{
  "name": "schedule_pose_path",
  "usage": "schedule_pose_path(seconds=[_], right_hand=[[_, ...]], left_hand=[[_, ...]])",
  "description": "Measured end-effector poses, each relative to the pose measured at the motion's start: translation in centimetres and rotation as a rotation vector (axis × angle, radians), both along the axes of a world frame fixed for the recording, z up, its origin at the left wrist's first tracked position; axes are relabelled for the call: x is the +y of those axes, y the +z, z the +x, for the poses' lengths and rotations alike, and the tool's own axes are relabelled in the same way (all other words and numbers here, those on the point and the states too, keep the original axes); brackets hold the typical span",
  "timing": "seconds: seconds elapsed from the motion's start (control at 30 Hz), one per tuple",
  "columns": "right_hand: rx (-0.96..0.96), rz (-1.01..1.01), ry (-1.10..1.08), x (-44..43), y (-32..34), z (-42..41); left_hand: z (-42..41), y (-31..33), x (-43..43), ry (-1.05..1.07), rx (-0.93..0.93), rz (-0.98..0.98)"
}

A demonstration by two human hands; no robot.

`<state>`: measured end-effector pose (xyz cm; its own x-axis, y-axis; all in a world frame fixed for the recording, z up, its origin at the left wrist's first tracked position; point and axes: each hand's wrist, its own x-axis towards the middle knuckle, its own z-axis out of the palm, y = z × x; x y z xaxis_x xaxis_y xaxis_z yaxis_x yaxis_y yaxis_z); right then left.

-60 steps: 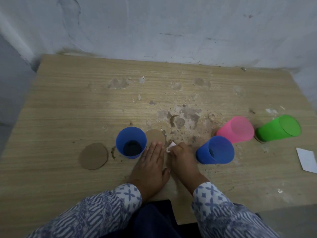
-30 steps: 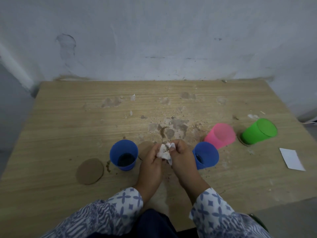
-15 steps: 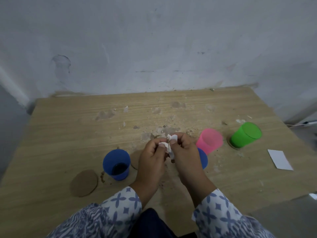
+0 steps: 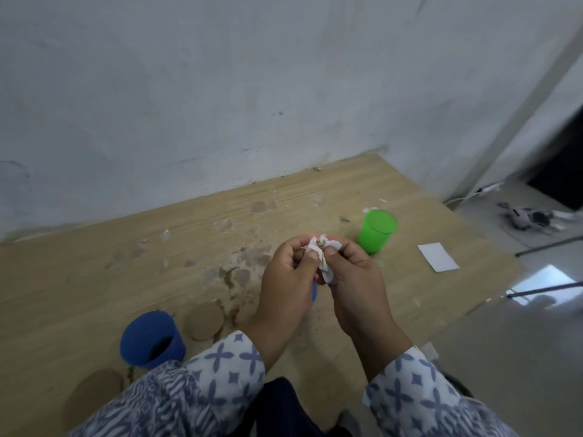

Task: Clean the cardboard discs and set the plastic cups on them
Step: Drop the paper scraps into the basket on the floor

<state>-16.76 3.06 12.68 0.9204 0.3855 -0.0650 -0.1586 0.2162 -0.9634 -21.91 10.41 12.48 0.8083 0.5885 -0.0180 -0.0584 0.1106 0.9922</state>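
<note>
Above the table (image 4: 82, 266), left hand (image 4: 288, 279) and right hand (image 4: 358, 279) pinching crumpled tissue (image 4: 325, 264)

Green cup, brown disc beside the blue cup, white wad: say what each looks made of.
The green cup looks like plastic: smooth, evenly bright. The brown disc seems cardboard: flat, thin, matte. The white wad, pinched by the left hand and right hand, is probably tissue or soft paper: crumpled, creased, stained.

I see a scuffed pale grey wall (image 4: 220, 89) from nine to one o'clock, behind a worn, stained wood-grain worktop (image 4: 94, 263). At three o'clock lies grey floor (image 4: 520, 357), with a white cable (image 4: 482, 190) and a dark opening (image 4: 561, 165) at two.
</note>
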Motion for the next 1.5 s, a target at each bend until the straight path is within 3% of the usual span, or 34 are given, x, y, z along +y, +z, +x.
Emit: schedule_pose_path(seconds=[0.23,0.47,0.9,1.1,1.5], right_hand=[[0.053,0.049,-0.172,-5.9,-0.9,2.4],[0.085,-0.062,-0.300,-11.3,-3.1,5.7],[0.302,-0.092,-0.409,-21.7,-8.9,10.6],[0.358,-0.170,-0.452,-26.6,-11.8,11.8],[0.591,-0.395,-0.746,-37.9,-22.5,11.6]], left_hand=[[3.6,-1.1,-5.4,-0.139,0.067,0.078],[7.1,-3.0,-10.4,-0.217,0.191,0.110],[13.8,-7.6,-19.6,-0.435,0.400,-0.068],[16.6,-11.2,-23.9,-0.593,0.531,0.025],[20.7,-21.0,-35.5,-0.906,0.859,0.210]])
